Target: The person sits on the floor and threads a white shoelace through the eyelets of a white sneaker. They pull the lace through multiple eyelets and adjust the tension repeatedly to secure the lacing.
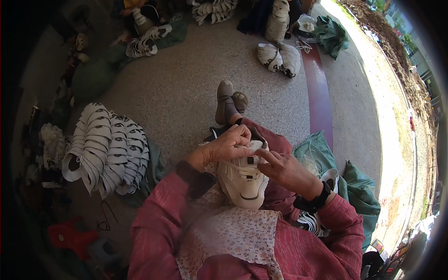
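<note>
left fingers (241, 139), right fingers (269, 161) over shoe (245, 189) | floor (182, 79) stretches to purple strip (318, 95)

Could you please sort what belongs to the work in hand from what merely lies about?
In hand: left hand, right hand, cream shoe; probably the stacked white uppers.
Seemingly lying about: red plastic object, crumpled green sack at upper right.

I see a cream shoe (248, 198) with black marks, a floral apron (238, 233), reddish-pink sleeves (156, 224), green sacks (361, 198), speckled grey floor (186, 70).
</note>
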A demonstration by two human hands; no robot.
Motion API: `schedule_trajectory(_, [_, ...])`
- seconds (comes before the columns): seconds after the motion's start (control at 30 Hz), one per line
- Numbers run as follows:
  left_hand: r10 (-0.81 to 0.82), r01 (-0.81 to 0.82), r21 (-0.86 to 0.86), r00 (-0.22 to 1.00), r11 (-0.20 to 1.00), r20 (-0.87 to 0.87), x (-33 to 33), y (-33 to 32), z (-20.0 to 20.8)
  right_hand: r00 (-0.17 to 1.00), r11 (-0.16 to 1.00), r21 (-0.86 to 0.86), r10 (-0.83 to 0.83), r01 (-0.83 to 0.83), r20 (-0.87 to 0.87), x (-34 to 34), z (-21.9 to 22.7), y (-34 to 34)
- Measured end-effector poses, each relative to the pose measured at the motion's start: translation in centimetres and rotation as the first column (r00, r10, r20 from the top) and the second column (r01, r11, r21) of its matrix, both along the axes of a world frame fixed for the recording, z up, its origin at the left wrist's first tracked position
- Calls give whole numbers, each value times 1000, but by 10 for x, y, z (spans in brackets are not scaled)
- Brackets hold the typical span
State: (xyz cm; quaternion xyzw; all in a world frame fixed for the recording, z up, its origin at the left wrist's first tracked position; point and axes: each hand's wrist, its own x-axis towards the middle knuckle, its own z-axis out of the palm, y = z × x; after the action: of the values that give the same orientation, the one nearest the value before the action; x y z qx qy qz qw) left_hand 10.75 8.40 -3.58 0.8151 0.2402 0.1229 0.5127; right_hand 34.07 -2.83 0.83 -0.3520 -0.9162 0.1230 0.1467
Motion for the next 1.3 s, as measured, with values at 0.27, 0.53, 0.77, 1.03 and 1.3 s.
schedule_trajectory(0.27, [-28, 28, -65, 1000, 997, -3, -4, 3, 7, 998, 993, -106, -47, 43, -35, 0, -19, 5])
schedule_trajectory(0.53, [-16, 15, -17, 999, 1000, -44, 0, 0, 3, 954, 914, -388, -211, 115, -215, 0, -17, -10])
schedule_trajectory(0.77, [-2, -3, -66, 998, 998, -68, 0, 1, -2, 976, 969, -220, -149, 111, -161, 12, -5, 4])
schedule_trajectory(1.03, [5, -7, -54, 999, 999, -45, 2, 2, -1, 996, 993, 88, 79, -81, 28, 6, 3, 11])
schedule_trajectory(1.3, [-1, -1, -69, 1000, 998, -21, 2, 1, 0, 999, 928, 369, -45, 51, -26, -5, -24, 11])
